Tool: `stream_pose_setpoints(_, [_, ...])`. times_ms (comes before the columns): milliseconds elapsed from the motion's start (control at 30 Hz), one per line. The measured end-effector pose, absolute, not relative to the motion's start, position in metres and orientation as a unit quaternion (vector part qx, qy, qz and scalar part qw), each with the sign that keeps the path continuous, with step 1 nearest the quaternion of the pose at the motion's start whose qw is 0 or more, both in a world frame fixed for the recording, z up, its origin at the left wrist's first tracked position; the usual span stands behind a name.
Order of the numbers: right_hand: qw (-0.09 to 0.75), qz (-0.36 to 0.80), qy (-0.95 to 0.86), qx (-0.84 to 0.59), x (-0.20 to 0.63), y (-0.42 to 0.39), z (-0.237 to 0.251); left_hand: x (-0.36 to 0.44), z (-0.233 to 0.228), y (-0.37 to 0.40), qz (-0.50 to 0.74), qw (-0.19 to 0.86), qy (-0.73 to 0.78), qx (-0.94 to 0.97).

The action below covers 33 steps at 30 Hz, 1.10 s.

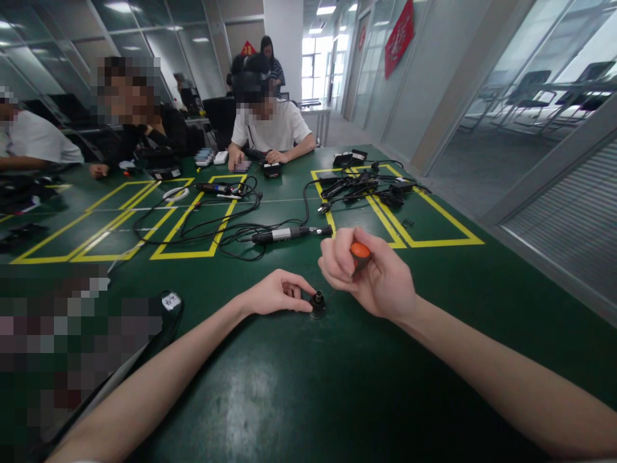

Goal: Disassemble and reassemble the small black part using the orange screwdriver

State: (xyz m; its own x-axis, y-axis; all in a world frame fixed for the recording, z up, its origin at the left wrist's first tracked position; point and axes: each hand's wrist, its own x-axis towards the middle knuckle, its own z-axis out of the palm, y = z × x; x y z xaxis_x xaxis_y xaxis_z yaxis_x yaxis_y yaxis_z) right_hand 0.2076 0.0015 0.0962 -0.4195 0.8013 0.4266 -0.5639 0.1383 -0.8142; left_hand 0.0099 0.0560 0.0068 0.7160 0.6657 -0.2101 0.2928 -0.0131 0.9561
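Ceiling lights [326,9] and a bright far window [314,71] light the room evenly. Pale glare sits on the green table [250,399] at lower centre. The frame's edges bend; several patches are pixelated.

The right hand [373,276] covers all of the screwdriver [359,253] except its orange end, so its shaft and tip stay hidden. The small black part [317,303] under the left hand [277,292] is too small to identify. A pixelated patch [62,334] masks the table's near left corner.
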Motion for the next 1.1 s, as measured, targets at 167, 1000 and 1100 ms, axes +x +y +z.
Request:
stream_pose_setpoints(167, [0.510, 0.674, -0.528, -0.081, 0.2090, -0.0013, 0.0939, 0.0095, 0.0060, 0.0565, 0.149, 0.620, 0.340, 0.691])
stream_pose_setpoints(1000, [0.506, 0.663, -0.545, -0.093, 0.2098, 0.0014, 0.0956, 0.0103, 0.0077, 0.0555, 0.154, 0.624, 0.341, 0.685])
stream_pose_setpoints(1100, [0.509, 0.664, -0.541, -0.085, 0.2103, -0.0007, 0.0943, 0.0103, 0.0082, 0.0551, 0.156, 0.624, 0.341, 0.685])
